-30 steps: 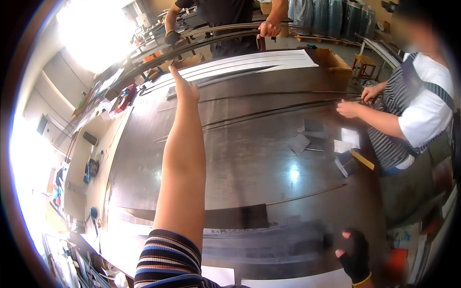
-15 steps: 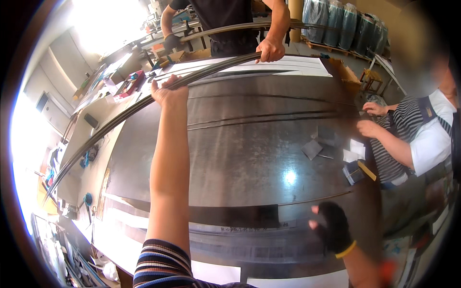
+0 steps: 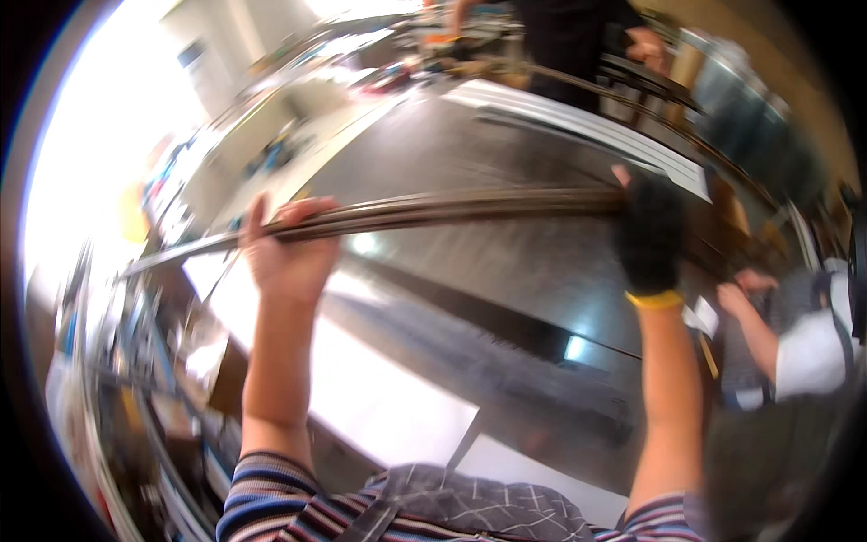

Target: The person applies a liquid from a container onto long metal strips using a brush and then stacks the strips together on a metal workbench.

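A bundle of long, thin dark strips (image 3: 479,204) spans across in front of me, raised above the dark tabletop (image 3: 424,144). My bare left hand (image 3: 293,248) is closed around it from below, and the strips run on past that hand to the left. Toward the right end, my right hand (image 3: 650,235), in a black fingerless glove with a yellow cuff, grips the same bundle. Motion blurs the gloved fingers somewhat. What the strips are made of I cannot tell.
White sheets (image 3: 388,388) lie along the near edge, and white strips (image 3: 587,135) along the far one. Across the table stands a person in black (image 3: 564,45); another person's hands (image 3: 745,289) are at the right. Wrapped rolls (image 3: 741,108) stand behind. Long strips (image 3: 149,425) crowd the lower left.
My right hand has risen from the near side and taken hold of the bundle. The person opposite has let go of it. The bundle has come closer to me, and the view has turned left.
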{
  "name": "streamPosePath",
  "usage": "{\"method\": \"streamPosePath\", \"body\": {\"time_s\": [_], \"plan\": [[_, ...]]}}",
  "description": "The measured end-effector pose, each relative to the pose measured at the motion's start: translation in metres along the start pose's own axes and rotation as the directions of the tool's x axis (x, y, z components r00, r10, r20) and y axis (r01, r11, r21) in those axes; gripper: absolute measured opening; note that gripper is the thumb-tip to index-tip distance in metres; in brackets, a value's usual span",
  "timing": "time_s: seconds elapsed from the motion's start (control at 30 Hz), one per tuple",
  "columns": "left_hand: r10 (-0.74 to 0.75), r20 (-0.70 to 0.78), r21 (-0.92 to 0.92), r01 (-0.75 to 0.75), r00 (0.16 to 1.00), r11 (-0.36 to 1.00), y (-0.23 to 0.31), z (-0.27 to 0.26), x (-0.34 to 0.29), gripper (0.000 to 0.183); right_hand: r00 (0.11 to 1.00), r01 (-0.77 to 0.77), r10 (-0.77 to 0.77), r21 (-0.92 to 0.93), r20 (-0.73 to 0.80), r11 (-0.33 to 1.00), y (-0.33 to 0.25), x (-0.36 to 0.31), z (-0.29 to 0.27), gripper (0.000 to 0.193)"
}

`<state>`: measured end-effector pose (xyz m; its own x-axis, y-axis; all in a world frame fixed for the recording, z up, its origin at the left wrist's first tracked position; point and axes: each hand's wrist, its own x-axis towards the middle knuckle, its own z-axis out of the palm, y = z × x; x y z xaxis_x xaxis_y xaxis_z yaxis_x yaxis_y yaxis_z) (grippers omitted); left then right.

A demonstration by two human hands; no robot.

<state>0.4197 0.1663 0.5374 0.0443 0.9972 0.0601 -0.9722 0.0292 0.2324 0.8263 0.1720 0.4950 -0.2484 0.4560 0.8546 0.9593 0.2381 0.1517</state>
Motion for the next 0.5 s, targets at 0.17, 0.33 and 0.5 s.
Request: {"method": "streamPosePath", "body": {"time_s": [0.17, 0.33, 0.5], "plan": [[0.001, -0.274, 0.137, 0.038, 0.962, 0.99, -0.011, -0.058, -0.111, 0.025, 0.952, 0.069, -0.081, 0.049, 0.294, 0.996, -0.071, -0.122, -0.092, 0.017], [-0.266, -0.528, 0.014, 0.322, 0.807, 0.947, -0.067, -0.158, -0.191, 0.018, 0.734, -0.249, 0.145, 0.065, 0.664, 0.966, -0.107, -0.303, -0.167, 0.014], [-0.455, -0.702, -0.137, 0.522, 0.548, 0.842, -0.127, -0.191, -0.239, 0.016, 0.417, -0.354, 0.318, -0.171, 0.851, 0.92, -0.109, -0.395, -0.237, 0.021]]}}
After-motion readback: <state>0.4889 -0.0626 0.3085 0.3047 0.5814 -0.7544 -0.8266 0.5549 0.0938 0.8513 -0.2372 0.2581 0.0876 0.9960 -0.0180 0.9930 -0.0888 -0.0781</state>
